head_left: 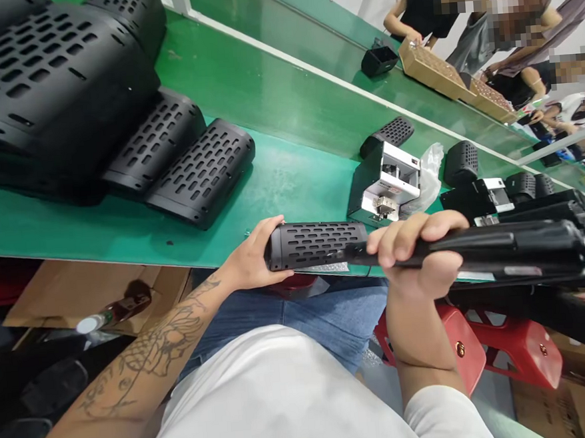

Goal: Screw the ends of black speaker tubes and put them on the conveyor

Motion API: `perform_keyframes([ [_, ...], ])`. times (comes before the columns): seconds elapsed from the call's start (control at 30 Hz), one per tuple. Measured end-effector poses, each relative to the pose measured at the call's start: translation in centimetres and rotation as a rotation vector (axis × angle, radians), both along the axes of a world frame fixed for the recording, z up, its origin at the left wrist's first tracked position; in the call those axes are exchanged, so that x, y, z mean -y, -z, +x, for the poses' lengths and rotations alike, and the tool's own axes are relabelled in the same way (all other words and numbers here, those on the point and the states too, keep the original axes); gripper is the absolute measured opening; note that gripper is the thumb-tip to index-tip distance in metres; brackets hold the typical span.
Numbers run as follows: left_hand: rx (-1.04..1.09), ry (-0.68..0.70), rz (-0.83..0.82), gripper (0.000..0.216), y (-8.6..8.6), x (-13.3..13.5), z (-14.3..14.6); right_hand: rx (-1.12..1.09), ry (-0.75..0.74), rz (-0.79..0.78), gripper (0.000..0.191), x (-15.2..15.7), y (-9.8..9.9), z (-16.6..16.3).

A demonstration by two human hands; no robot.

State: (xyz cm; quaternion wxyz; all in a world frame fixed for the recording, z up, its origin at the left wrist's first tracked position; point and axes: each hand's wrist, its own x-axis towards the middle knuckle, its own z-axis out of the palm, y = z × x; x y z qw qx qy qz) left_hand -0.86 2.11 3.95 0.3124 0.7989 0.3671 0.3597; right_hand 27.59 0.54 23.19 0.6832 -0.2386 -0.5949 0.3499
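My left hand point(256, 256) grips the left end of a black plastic housing with slotted holes point(319, 242), thumb and fingers on opposite sides. The housing lies at the bench's near edge. My right hand point(419, 250) is wrapped round a black electric screwdriver point(519, 246), held almost level. Its narrow front end points left and overlaps the housing's right end; whether the tip touches it I cannot tell. Just beyond the housing is a black-and-white screw feeder point(387, 179).
Several similar housings point(209, 171) are stacked at the left on the green bench point(290, 179). A clear plastic bag point(430, 176) lies beside the feeder. Other people work across the bench by a cardboard tray point(432, 69). Red stools point(527, 349) stand below right.
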Motion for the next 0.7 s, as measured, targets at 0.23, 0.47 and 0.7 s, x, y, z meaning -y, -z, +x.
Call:
perform_keyframes([
  [0.23,0.064,0.002,-0.014,0.128,-0.2,0.1,0.4,0.029,-0.322,-0.067,0.030,0.5,1.7,-7.0],
  [0.47,0.068,-0.004,-0.052,0.129,-0.7,0.4,0.7,0.107,-0.330,-0.190,0.037,0.2,3.2,-7.6],
  [0.7,0.053,-0.003,-0.083,0.132,-0.9,0.4,0.8,0.154,-0.411,-0.215,0.030,0.5,4.5,-7.3],
])
